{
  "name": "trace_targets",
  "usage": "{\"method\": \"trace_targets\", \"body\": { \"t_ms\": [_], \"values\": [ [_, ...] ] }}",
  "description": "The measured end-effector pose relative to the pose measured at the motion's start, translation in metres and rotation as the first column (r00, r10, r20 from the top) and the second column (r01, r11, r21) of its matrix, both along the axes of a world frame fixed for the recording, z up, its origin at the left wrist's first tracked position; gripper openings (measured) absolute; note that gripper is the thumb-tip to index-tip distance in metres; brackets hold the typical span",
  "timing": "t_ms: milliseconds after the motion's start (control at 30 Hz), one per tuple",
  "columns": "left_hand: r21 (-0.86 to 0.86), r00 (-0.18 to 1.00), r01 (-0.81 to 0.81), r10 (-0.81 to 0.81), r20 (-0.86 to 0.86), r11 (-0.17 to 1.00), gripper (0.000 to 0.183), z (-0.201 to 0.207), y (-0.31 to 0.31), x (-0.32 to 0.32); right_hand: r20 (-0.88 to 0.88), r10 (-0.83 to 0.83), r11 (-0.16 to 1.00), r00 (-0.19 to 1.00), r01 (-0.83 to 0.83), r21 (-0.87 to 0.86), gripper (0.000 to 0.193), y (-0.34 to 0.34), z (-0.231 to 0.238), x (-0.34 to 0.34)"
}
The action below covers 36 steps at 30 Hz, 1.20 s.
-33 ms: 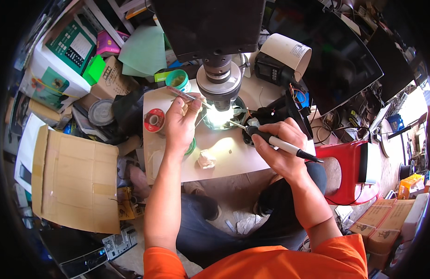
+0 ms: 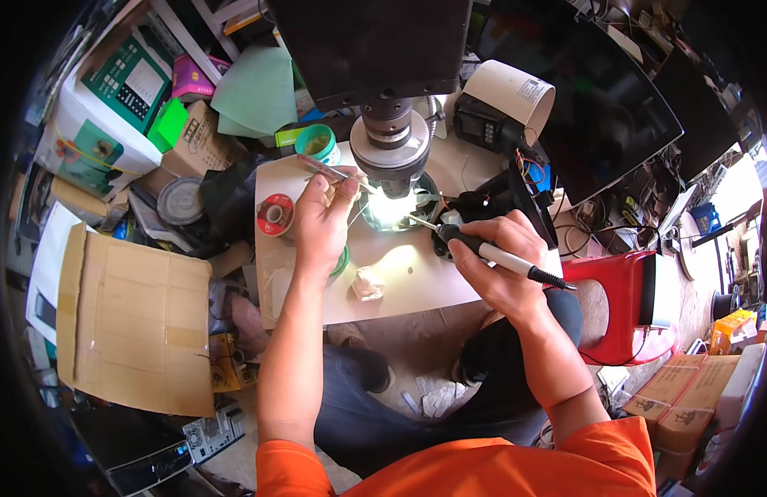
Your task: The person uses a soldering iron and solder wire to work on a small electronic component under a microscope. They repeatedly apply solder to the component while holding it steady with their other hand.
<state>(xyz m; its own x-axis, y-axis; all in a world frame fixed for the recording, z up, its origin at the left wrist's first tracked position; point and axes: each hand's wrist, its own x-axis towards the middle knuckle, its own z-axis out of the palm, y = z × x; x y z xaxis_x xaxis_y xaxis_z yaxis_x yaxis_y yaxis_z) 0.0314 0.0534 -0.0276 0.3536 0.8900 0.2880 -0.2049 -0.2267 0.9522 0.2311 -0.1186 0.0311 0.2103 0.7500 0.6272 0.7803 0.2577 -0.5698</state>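
Observation:
Under the microscope head (image 2: 390, 145), a glaring white light (image 2: 391, 209) washes out the small workpiece, so its kind cannot be made out. My left hand (image 2: 324, 228) pinches slim metal tweezers (image 2: 343, 172), whose tips reach into the glare from the left. A thin wire-like strand shows just below those fingers. From the right, my right hand (image 2: 516, 253) grips a white and black soldering iron (image 2: 506, 258) like a pen. Its thin metal tip points into the edge of the lit spot.
A red solder spool (image 2: 275, 214), a green tub (image 2: 319, 142) and crumpled tissue (image 2: 368, 284) lie on the pale worktable (image 2: 325, 305). Black parts with wires (image 2: 483, 199) crowd its right side. An open cardboard box (image 2: 139, 311) stands left; a red stool (image 2: 603, 282) stands right.

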Motion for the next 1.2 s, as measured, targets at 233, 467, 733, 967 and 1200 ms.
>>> {"method": "trace_targets", "body": {
  "t_ms": [233,467,733,967,1200],
  "values": [
    [-0.115,0.998,-0.037,0.031,-0.061,0.993,0.023,-0.005,-0.001,-0.001,0.020,0.009,1.000,1.000,-0.009,0.024,0.020,0.000,-0.001,0.000],
    [-0.093,0.999,-0.055,0.054,-0.008,0.994,0.016,0.001,-0.002,0.001,0.011,0.027,0.996,1.000,-0.028,0.081,0.019,0.008,-0.004,0.002],
    [-0.083,1.000,0.004,-0.003,0.005,0.997,0.015,-0.008,-0.001,-0.005,0.013,0.010,0.994,1.000,-0.011,0.112,0.020,0.007,-0.010,0.001],
    [-0.100,0.998,0.038,-0.033,0.051,0.994,0.017,-0.008,-0.002,-0.006,0.018,0.012,0.993,1.000,-0.014,0.117,0.019,0.006,-0.009,0.000],
    [-0.104,0.998,0.034,-0.028,0.059,0.994,0.014,-0.011,0.001,-0.006,0.017,0.022,0.992,1.000,-0.024,0.120,0.018,0.006,-0.008,0.001]
  ]
}}
